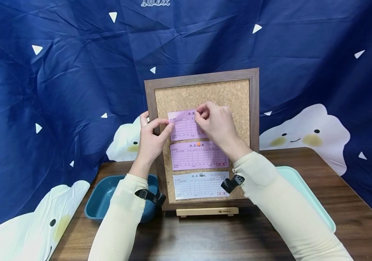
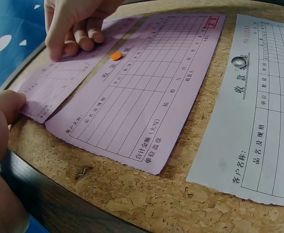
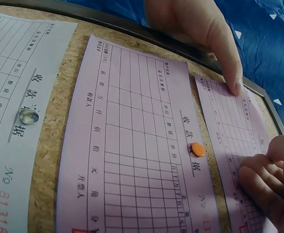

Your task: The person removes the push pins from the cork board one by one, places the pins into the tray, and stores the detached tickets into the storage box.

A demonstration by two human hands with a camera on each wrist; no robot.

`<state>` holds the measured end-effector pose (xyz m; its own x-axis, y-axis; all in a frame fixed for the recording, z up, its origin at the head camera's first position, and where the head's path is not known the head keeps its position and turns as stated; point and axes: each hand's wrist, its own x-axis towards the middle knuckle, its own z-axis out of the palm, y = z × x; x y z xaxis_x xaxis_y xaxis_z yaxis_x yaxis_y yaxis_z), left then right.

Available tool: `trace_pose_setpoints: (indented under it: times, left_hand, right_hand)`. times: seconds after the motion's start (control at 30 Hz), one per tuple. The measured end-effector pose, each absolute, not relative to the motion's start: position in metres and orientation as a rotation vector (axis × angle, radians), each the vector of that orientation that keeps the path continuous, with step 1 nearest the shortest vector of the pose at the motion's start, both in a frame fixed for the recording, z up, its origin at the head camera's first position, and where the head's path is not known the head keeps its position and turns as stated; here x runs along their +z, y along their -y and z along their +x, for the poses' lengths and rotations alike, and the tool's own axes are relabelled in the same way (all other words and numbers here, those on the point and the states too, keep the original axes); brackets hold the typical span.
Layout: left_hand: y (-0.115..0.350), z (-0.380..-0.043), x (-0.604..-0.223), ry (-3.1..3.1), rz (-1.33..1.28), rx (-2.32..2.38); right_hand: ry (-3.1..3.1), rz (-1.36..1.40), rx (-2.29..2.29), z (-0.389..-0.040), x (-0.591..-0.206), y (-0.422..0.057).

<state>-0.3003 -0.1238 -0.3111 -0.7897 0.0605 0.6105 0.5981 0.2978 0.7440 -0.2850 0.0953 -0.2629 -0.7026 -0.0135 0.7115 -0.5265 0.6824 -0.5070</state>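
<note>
The top pink slip [image 1: 182,128] lies against a cork board [image 1: 205,96], directly between the two hands. From where I stand, the left grip [image 1: 151,141] pinches its left edge, thumb on the face; the right grip [image 1: 217,119] has thumb and forefinger pressed together at its heading, on what looks like a tiny pale piece, mostly hidden.

Just below both grips, a second pink slip [image 1: 186,157] carries an orange pin [image 1: 198,144], and lower down a whitish slip [image 1: 186,186] carries a glassy pin [image 3: 29,116]. The board's brown frame [image 1: 254,108] stands over a wooden ledge [image 1: 207,211].

Below and left of the left grip, a dark teal tub [image 1: 104,190] sits on the table [image 1: 205,239], partly covered by that forearm; I can't tell everything it holds. Below and right of the right grip, a mint tray [image 1: 298,183] lies half hidden behind the sleeve.
</note>
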Motion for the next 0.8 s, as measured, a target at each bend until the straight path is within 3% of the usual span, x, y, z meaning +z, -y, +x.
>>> trace_pose_setpoints:
  times: [0.8]
  left_hand:
    - [0.1232, -0.3009, -0.3115, 2.093, -0.587, -1.517]
  right_hand:
    - [2.143, 0.419, 1.035, -0.2838, -0.2660, -0.0995]
